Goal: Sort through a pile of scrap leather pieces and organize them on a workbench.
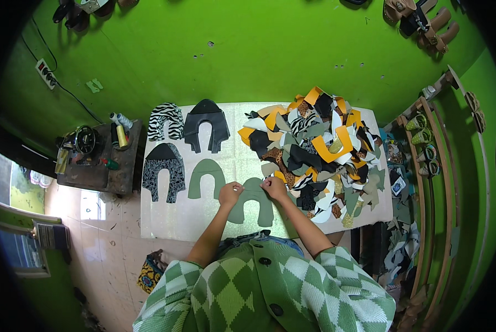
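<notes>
An olive-green U-shaped cut piece [250,195], like a shoe upper, lies at the table's near edge in front of me. My left hand [230,193] is closed in a pinch on its upper left side. On its upper right side my right hand [274,188] pinches too, beside the scrap pile. Just left of my left hand lies a second olive-green U-shaped piece [206,176]. Farther left and back are a black U-shaped piece [207,117], a zebra-striped one [166,121] and a black-and-grey patterned one [163,166].
A heap of mixed cut scraps [314,152] covers the right of the pale table [173,221]. To the left stands a dark sewing machine table [93,174] with thread spools [121,135]. A wooden rack with sandals [422,135] leans at the right by the green wall [270,50].
</notes>
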